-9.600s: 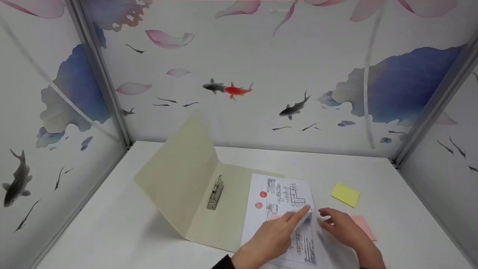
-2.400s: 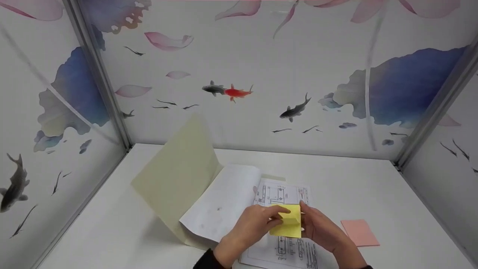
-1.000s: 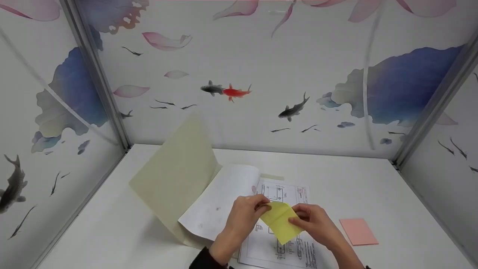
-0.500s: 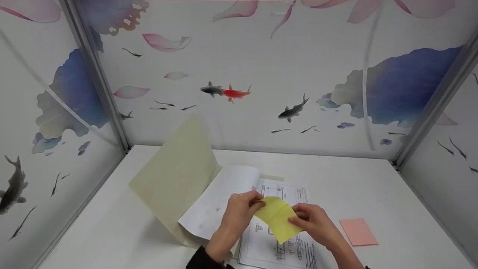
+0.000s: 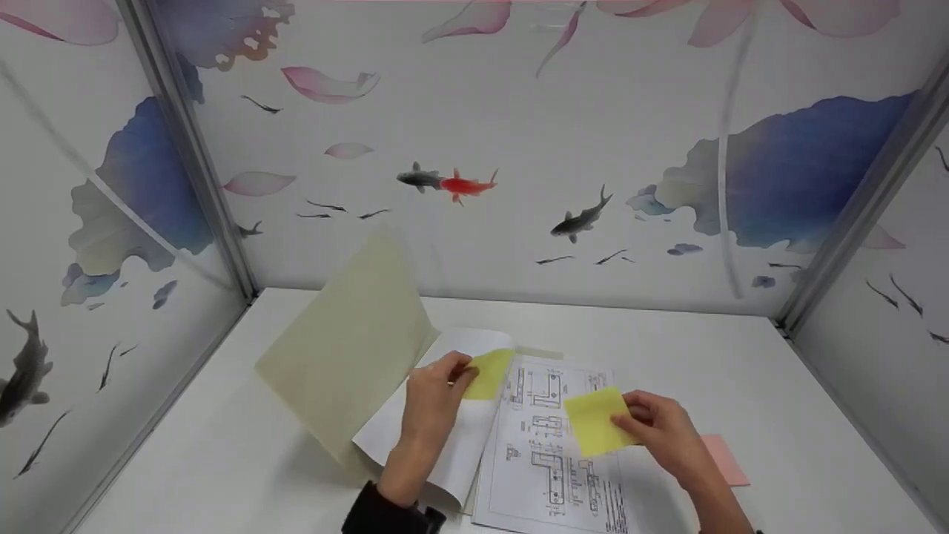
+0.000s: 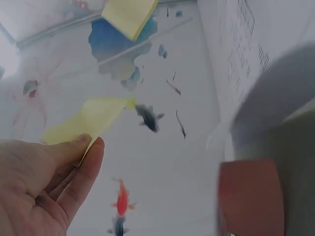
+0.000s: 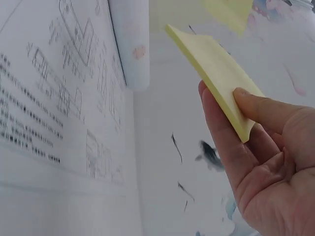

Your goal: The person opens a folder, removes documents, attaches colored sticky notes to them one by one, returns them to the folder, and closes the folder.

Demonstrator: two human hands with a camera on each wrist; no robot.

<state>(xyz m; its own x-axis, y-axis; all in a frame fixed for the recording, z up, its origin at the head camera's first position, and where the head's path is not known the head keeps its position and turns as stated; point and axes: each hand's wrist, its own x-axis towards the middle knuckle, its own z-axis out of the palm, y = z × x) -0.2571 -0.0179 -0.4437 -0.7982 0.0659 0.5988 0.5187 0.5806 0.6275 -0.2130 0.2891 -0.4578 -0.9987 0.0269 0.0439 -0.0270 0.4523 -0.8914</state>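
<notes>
My left hand (image 5: 432,404) pinches a single yellow sticky note (image 5: 489,373) by its edge, over the turned-back white page (image 5: 452,437). In the left wrist view that sticky note (image 6: 93,118) bends between thumb and fingertips. A thicker yellow sticky note pad (image 5: 595,421) sits in my right hand (image 5: 663,434), thumb on its face and fingers behind. The right wrist view shows the layered edge of this sticky note pad (image 7: 216,73). Beneath both hands lies a sheet with technical drawings (image 5: 545,452), inside a pale file folder (image 5: 348,348) whose cover stands raised.
A pink sticky note pad (image 5: 725,460) lies on the white table (image 5: 801,415), partly hidden by the right forearm. Painted wall panels (image 5: 511,245) with fish and petals enclose the table at the back and sides.
One yellow sheet has come off the pad; the left hand has carried it left and up, while the right hand with the pad has shifted right. Earlier, the top page was turned back.
</notes>
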